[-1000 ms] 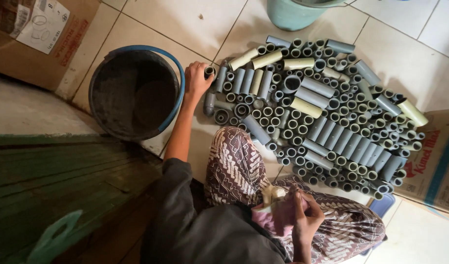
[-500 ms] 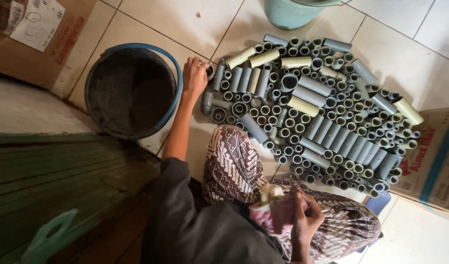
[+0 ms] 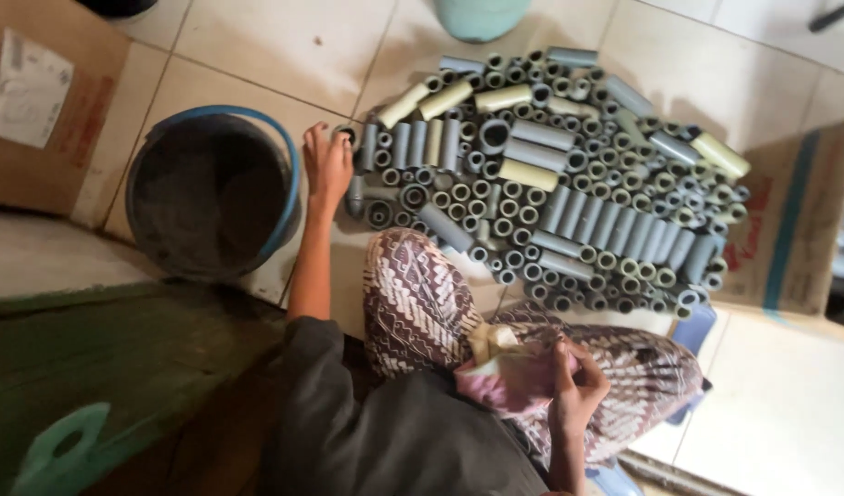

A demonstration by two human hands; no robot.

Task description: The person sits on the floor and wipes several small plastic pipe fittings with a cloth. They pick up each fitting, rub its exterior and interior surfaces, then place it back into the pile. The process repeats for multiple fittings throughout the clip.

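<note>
My left hand (image 3: 327,165) reaches out over the tiled floor and grips a short grey pipe piece (image 3: 349,134) at the left edge of a big pile of pipe pieces (image 3: 551,174). The pile holds grey and cream tubes, some lying flat, many standing on end. My right hand (image 3: 573,386) rests on my lap above patterned trousers (image 3: 422,303) and is closed on a pink cloth (image 3: 509,378).
A dark bucket with a blue rim (image 3: 211,188) stands just left of my left hand. Cardboard boxes lie at the top left (image 3: 36,101) and the right (image 3: 789,230). A teal tub (image 3: 482,16) sits at the top. A green step (image 3: 101,367) runs along the lower left.
The view has shifted, so everything sits lower and further left in the picture. My left hand stays on the small pipe piece at the pile's edge. My right hand keeps the cloth.
</note>
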